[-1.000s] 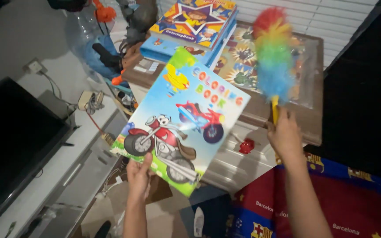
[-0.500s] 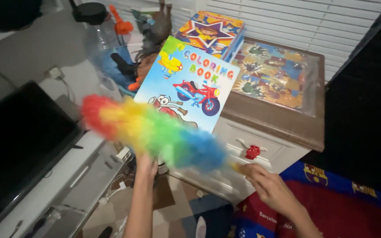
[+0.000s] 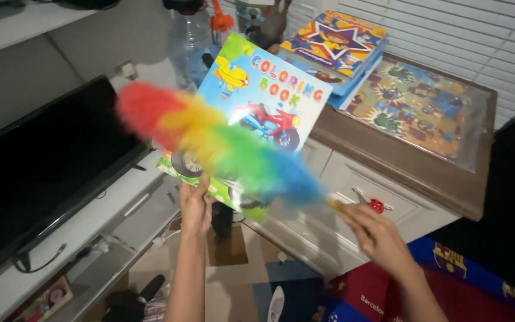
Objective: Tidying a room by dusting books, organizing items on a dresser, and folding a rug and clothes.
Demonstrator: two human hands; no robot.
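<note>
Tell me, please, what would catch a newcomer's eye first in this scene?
The fluffy rainbow-coloured feather duster stands out first, held by the right hand across the middle. Behind it, the left hand holds up a bright colouring book with a red cartoon motorbike. A dark flat television screen fills the left side.

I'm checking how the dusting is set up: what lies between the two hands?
In the head view, the rainbow feather duster crosses the colouring book between them; the left hand holds the book, the right hand holds the duster's handle.
</note>
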